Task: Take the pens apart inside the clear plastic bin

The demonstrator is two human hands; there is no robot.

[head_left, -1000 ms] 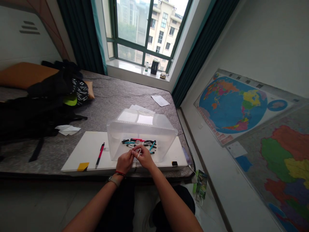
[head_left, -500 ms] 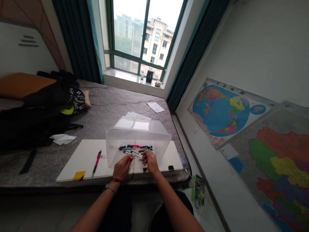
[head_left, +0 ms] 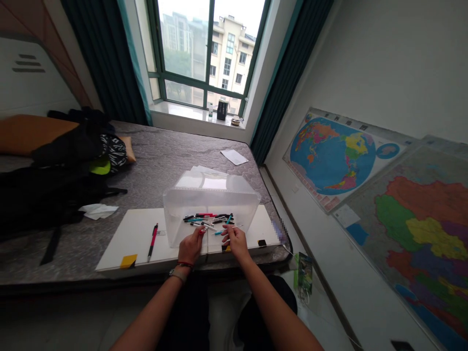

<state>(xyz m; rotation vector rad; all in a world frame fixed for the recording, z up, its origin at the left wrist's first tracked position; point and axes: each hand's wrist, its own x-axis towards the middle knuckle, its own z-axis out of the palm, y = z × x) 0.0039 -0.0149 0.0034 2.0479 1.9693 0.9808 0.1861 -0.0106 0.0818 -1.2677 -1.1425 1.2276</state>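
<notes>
A clear plastic box [head_left: 210, 197] stands on a white board [head_left: 131, 236] laid on the mattress, with several coloured pens [head_left: 210, 219] inside it. My left hand [head_left: 190, 246] is closed in a pinch on a small pen part with a red tip, just in front of the box. My right hand [head_left: 234, 240] is beside it, fingers pinched on a thin pale refill that points toward the box. The two hands are a little apart.
A red-and-black pen [head_left: 152, 241] and a yellow note [head_left: 128, 261] lie on the board to the left. Black bags [head_left: 54, 185] and crumpled tissue [head_left: 98, 210] sit further left. A paper sheet [head_left: 234, 156] lies near the window. Maps [head_left: 334, 156] cover the right wall.
My hands, joined together over one pen a second ago, have drawn apart, each now holding a separate piece. The view has shifted slightly.
</notes>
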